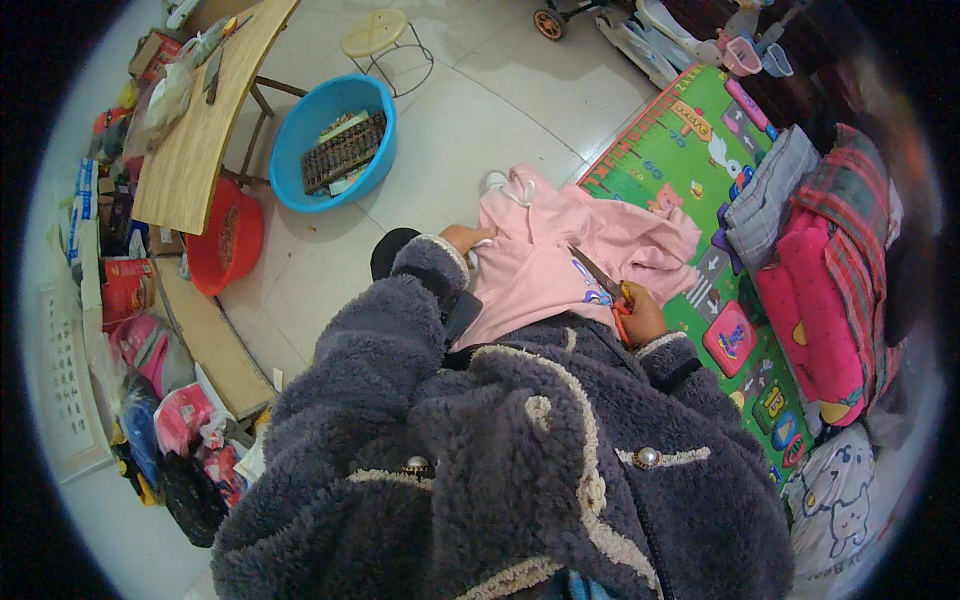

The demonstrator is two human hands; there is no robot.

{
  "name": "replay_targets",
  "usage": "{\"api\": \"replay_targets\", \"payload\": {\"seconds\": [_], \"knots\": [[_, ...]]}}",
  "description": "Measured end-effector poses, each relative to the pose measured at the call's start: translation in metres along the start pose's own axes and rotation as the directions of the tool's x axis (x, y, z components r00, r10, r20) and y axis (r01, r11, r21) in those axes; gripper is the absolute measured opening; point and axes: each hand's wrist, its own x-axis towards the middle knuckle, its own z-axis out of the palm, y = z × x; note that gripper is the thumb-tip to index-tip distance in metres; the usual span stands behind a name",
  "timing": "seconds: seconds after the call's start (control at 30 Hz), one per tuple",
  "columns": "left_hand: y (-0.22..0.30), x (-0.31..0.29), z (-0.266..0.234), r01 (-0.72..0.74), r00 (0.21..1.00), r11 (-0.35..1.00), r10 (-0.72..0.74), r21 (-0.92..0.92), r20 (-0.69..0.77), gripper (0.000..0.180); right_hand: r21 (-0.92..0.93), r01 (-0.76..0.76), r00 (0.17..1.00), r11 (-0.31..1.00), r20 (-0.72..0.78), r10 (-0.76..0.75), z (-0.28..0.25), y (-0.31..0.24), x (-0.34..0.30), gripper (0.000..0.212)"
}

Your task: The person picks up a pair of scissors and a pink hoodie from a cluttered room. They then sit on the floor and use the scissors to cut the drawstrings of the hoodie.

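A pink hooded sweatshirt (525,265) with white drawstrings and a small purple and blue print lies spread over my lap, partly over the edge of the play mat. At its left side my left hand (467,238) is closed on the cloth, with the fingertips partly hidden in the folds. My right hand (643,320) grips the orange and yellow handles of a pair of scissors (592,268). Their dark blades point away and to the left, resting over the front of the sweatshirt near the print; whether cloth is between them I cannot tell.
A green printed play mat (690,195) covers the floor on the right, beside folded bedding (815,290). Ahead on the left stand a blue tub (285,165), a red basin (245,240), a wooden table (215,110) and a round stool (375,33). Bags and boxes line the left wall.
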Motion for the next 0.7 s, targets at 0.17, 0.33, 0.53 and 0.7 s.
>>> {"api": "replay_targets", "payload": {"seconds": [0.17, 0.33, 0.53, 0.7], "knots": [[0.040, -0.055, 0.021, -0.296, 0.955, 0.922, 0.291, -0.249, -0.057, 0.027, -0.176, 0.181, 0.918, 0.968, -0.322, -0.230, -0.042, -0.013, 0.028, 0.022], [0.100, -0.147, 0.036, -0.530, 0.794, 0.770, 0.598, -0.354, 0.111, 0.032, -0.164, 0.122, 0.762, 0.979, -0.617, -0.198, -0.157, -0.053, 0.053, 0.041], [0.073, -0.196, 0.050, -0.420, 0.834, 0.776, 0.534, -0.471, 0.137, 0.025, -0.245, 0.424, 0.718, 0.872, -0.496, -0.488, -0.229, -0.111, 0.093, 0.032], [0.021, -0.135, 0.044, -0.205, 0.962, 0.852, 0.267, -0.482, 0.064, 0.017, -0.540, 0.214, 0.701, 0.814, -0.495, -0.513, -0.150, -0.121, 0.105, 0.020]]}}
